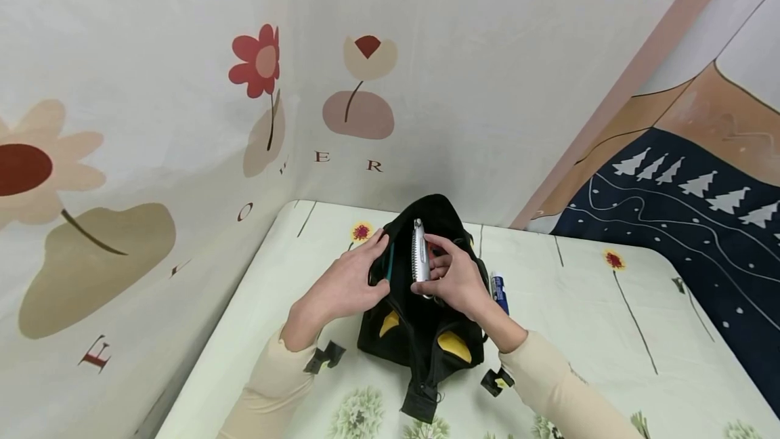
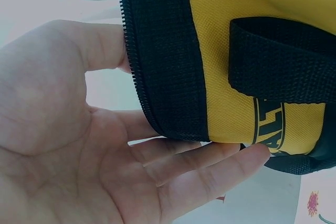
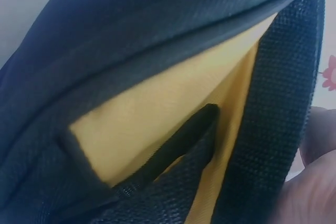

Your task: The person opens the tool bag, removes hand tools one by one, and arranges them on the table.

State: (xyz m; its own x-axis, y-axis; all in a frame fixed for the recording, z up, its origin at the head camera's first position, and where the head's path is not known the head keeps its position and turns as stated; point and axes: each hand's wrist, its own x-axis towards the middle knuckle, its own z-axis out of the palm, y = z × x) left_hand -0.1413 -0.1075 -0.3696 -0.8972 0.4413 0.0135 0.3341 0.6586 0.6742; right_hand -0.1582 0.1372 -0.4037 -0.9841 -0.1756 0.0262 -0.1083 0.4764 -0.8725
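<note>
A black tool bag [image 1: 385,349] with yellow panels stands unzipped on the table. My left hand [image 1: 344,282] grips its left rim, thumb and fingers on either side of the zippered edge [image 2: 137,72]. Over the bag's mouth, my right hand [image 1: 460,282] holds a silver folded multi-tool [image 1: 420,253] upright between thumb and fingers; one long edge looks toothed. Something red shows behind these fingers, and a teal strip [image 1: 391,261] lies along the left inner wall. The bag's floor is dark. In the right wrist view, the bag's side pocket [image 3: 173,98] covers most of the picture.
A blue and white tube [image 1: 500,293] lies on the table just right of the bag. The flower-patterned tablecloth [image 1: 585,330] spreads around it. Printed cloth walls [image 1: 463,87] rise behind and to the left. Black straps [image 1: 326,356] hang at both sleeves.
</note>
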